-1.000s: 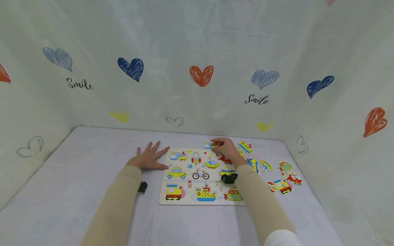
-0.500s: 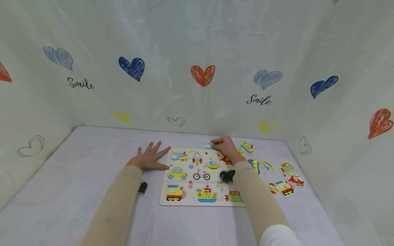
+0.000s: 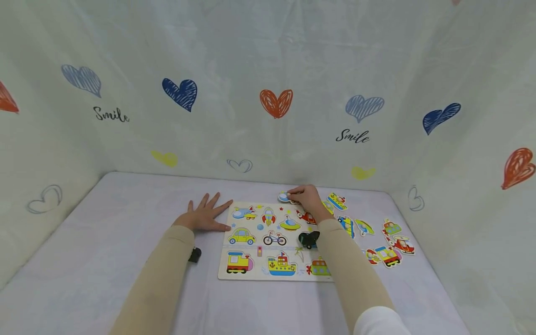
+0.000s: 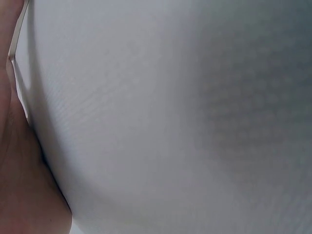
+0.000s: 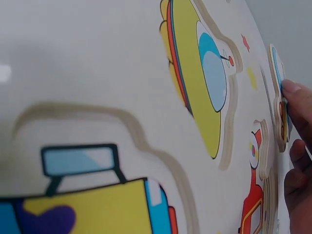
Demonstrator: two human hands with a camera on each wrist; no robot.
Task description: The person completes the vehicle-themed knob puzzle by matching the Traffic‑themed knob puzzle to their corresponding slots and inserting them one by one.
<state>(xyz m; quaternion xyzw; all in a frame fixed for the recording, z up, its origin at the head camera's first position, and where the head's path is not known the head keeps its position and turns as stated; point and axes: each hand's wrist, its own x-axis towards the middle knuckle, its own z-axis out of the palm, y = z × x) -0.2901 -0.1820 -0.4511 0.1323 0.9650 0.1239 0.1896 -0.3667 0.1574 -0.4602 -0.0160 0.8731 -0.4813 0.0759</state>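
At the far edge of the wooden puzzle board (image 3: 251, 250), my right hand (image 3: 309, 201) pinches a flat puzzle piece (image 3: 283, 197) with a rounded blue end, apparently the airplane. In the right wrist view the thumb and fingers (image 5: 301, 105) grip that airplane piece (image 5: 276, 87), which stands tilted up just beyond the board. My left hand (image 3: 204, 217) lies flat on the table with fingers spread, its fingertips at the board's left edge. Only part of the left hand (image 4: 29, 180) shows in the left wrist view. Pictured recesses for vehicles cover the board.
Several loose pieces lie right of the board: a ship (image 3: 337, 201), a bus (image 3: 346, 225), a flying saucer (image 3: 364, 227), a submarine (image 3: 391, 227), a helicopter (image 3: 402, 244) and a train (image 3: 388, 256). A heart-printed curtain (image 3: 234, 125) stands behind the white table (image 3: 125, 209).
My right hand stays near the board's far edge, and the blue-ended piece has been tilted up slightly in its fingers. The left hand has not moved.
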